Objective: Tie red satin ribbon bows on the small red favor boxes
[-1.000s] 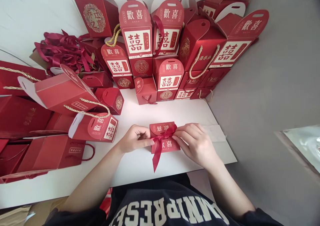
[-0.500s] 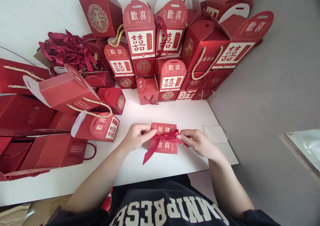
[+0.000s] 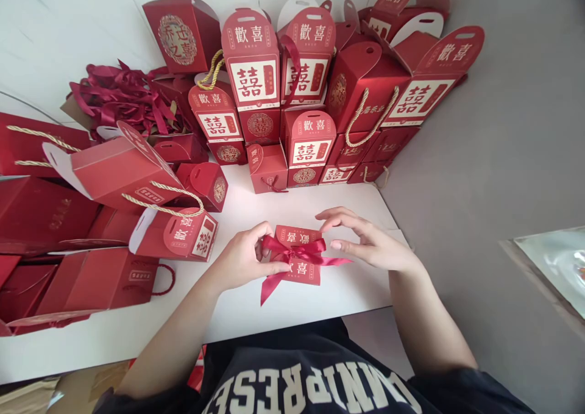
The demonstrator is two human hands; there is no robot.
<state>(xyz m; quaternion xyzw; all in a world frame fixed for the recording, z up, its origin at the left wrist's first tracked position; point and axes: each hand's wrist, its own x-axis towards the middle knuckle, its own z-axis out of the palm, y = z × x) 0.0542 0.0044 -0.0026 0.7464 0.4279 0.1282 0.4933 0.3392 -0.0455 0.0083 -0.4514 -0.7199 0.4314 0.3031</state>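
A small red box [image 3: 304, 275] with pale lettering sits on the white table before me. Across its top lies a dark red ribbon [image 3: 311, 252] tied in a bow, one tail hanging toward the front left and another pointing right. My left hand [image 3: 247, 255] is at the box's left side, its fingers closed on the bow's left loop and the thumb resting on the box top. My right hand [image 3: 370, 243] hovers just right of the box, thumb and fingers apart, holding nothing.
Stacked red gift boxes [image 3: 253, 57] stand along the back of the white table [image 3: 192, 307]. More boxes [image 3: 95, 280] fill the left side, with a heap of dark red ribbons [image 3: 123, 100] behind them. A grey wall [image 3: 479, 176] rises at the right.
My right hand has let go of the ribbon, opened and moved slightly right and up. My left hand has shifted onto the left loop, and the right tail now lies free.
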